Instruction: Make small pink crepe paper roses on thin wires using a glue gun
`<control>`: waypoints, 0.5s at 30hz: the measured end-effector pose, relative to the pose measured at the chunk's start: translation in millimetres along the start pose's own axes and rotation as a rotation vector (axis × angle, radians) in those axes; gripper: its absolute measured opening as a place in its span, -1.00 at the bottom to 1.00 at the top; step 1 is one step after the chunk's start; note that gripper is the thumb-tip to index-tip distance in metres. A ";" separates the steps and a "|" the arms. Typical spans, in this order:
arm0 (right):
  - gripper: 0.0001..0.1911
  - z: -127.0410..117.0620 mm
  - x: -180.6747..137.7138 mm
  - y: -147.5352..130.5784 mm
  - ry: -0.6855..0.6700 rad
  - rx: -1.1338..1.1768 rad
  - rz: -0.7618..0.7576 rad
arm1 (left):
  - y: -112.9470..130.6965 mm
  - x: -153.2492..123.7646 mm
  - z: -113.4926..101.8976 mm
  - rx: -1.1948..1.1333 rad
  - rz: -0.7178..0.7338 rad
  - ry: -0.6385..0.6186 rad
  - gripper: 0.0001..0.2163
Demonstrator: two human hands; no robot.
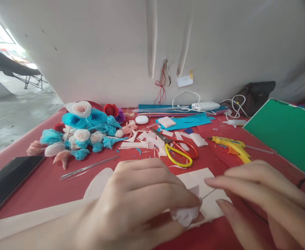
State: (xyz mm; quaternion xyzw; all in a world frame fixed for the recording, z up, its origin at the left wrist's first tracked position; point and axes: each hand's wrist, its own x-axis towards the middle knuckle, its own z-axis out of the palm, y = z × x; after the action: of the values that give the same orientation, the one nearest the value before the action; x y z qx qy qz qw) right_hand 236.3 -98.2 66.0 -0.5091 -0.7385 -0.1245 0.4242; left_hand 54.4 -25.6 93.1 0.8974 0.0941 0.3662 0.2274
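My left hand is closed around a small pale paper flower, pinched between thumb and fingers. A thin wire stem sticks out of the flower to the right. Close to the wire's end is my right hand, its thumb and forefinger apart with nothing seen between them. Beneath both hands lies a cream sheet. Beyond the left wrist, a pale rounded petal piece rests on the red tabletop.
Finished paper flowers pile up at the left, near loose wires and a black phone. Scissors lie among paper scraps. A yellow glue gun and a green board occupy the right.
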 end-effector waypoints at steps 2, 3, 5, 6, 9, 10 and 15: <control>-0.84 -5.3 4.1 6.8 -0.151 0.089 0.024 | -0.4 -1.9 0.8 -0.055 -0.024 0.008 -0.84; -0.81 -7.3 4.5 10.5 -0.231 0.145 0.029 | -0.9 -3.3 1.9 -0.085 -0.040 0.013 -0.84; -0.74 -9.3 2.4 17.5 -0.342 0.222 0.039 | -2.2 -6.1 5.1 -0.141 -0.060 0.018 -0.83; -0.72 -9.2 0.6 20.4 -0.364 0.248 0.044 | -2.9 -7.3 7.0 -0.164 -0.070 0.020 -0.83; -0.69 -6.1 -2.6 24.5 -0.423 0.338 0.079 | -4.6 -8.9 12.4 -0.189 -0.098 0.042 -0.81; -0.71 -4.7 -2.0 24.1 -0.455 0.394 0.095 | -5.1 -8.8 13.6 -0.196 -0.095 0.046 -0.81; -0.83 -0.9 8.8 15.0 -0.619 0.637 0.267 | -6.0 -7.8 15.4 -0.157 -0.143 0.091 -0.78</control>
State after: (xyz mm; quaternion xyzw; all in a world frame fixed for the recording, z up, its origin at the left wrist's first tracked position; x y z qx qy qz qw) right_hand 248.6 -86.3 69.4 -0.4574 -0.7596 0.3223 0.3316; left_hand 59.6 -28.1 75.7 0.8502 0.1390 0.3958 0.3180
